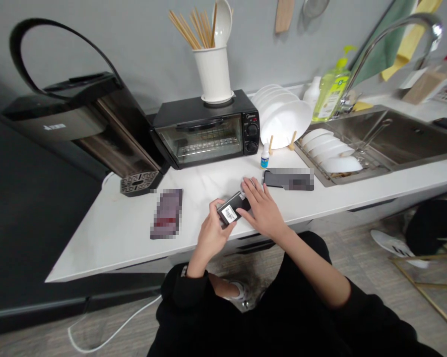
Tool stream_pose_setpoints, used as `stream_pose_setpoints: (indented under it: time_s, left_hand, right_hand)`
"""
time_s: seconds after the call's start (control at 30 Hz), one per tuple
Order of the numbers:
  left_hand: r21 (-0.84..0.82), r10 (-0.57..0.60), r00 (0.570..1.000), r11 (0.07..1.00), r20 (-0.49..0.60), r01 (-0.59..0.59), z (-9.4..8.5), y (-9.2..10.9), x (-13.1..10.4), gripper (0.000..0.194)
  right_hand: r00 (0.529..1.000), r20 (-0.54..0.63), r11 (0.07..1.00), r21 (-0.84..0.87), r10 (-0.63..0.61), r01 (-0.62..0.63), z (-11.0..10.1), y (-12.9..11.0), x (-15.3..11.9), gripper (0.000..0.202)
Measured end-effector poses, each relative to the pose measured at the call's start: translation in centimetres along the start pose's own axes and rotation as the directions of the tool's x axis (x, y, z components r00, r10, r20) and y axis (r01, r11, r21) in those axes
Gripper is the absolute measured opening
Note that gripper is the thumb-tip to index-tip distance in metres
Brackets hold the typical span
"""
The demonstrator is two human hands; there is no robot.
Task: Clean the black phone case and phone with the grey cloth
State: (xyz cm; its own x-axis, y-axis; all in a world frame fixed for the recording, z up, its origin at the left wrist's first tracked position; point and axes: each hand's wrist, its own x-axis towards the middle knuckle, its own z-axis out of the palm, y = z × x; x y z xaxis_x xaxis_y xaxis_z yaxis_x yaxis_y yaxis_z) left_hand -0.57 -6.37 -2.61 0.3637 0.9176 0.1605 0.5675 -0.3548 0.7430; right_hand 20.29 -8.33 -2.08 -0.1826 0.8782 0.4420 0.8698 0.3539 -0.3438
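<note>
A small dark box-like object (237, 203) with a white barcode label is held low over the front of the white countertop (126, 248). The fingers and thumb of my left hand (212, 235) grip its left end, beside the label. My right hand (264, 208) lies over the right end, thumb on the near face and fingers curled across the far side, so that end is partly hidden. To the right lies a dark phone-like slab (271, 179), partly blurred out. A blurred purplish flat thing (168, 213) lies left of my hands. Behind them stands a small white bottle (265, 157) with a blue label.
A black toaster oven (208, 139) stands at the back, bearing a white utensil holder (214, 74). A tall dark machine (107, 124) is at left. Plates (286, 124) stand right of the oven, beside a sink (405, 144) with bowls (331, 151). Another person's shoe (398, 247) shows below right.
</note>
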Motion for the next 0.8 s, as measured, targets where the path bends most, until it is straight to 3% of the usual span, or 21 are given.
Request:
stream_pose_setpoints:
  time_s: [0.13,0.23,0.3,0.37,0.43,0.53,0.67,0.73,0.8]
  left_hand:
    - [0.011,-0.024,1.0,1.0,0.006,0.024,0.0,-0.2,-0.3,0.051]
    - [0.036,-0.018,1.0,0.999,0.012,0.018,-0.1,-0.3,-0.3,0.042]
    - [0.015,-0.024,1.0,1.0,0.012,0.024,-0.1,-0.2,-0.2,0.035]
    - [0.005,-0.028,1.0,1.0,0.011,0.028,-0.1,0.0,-0.2,0.03]
    - [0.019,-0.036,0.999,0.999,0.016,0.035,-0.1,0.1,-0.3,0.026]
    - [0.066,-0.035,0.999,0.997,0.017,0.034,0.0,0.1,-0.3,0.027]
    - [0.147,-0.02,1.0,0.989,0.016,0.017,0.1,-0.1,-0.5,0.034]
    - [0.185,-0.016,1.0,0.983,0.024,0.011,0.1,0.1,-0.6,0.028]
    - [0.236,-0.023,0.999,0.972,0.029,0.015,0.0,0.5,-0.7,0.022]
  right_hand:
    - [0.971,0.059,0.971,0.074,-0.231,0.226,0.7,-3.4,0.2,0.074]
    - [0.933,0.098,0.936,0.095,-0.347,0.338,0.5,-3.0,0.0,0.078]
    - [0.964,0.057,0.965,0.055,-0.259,0.256,-0.2,-1.1,0.3,0.08]
    - [0.996,-0.03,0.996,0.002,-0.084,0.085,-1.0,0.9,0.6,0.076]
    - [0.997,-0.077,1.0,-0.023,0.011,-0.013,-1.3,1.5,0.6,0.075]
    - [0.994,0.006,0.994,0.015,-0.11,0.11,-0.8,-0.9,-0.2,0.083]
    - [0.951,0.105,0.956,0.079,-0.29,0.283,0.0,-3.5,-0.8,0.09]
    - [0.966,0.076,0.969,0.053,-0.246,0.243,-0.2,-2.2,-0.4,0.086]
    - [0.993,-0.016,0.993,0.009,-0.114,0.114,-0.7,-0.2,0.3,0.081]
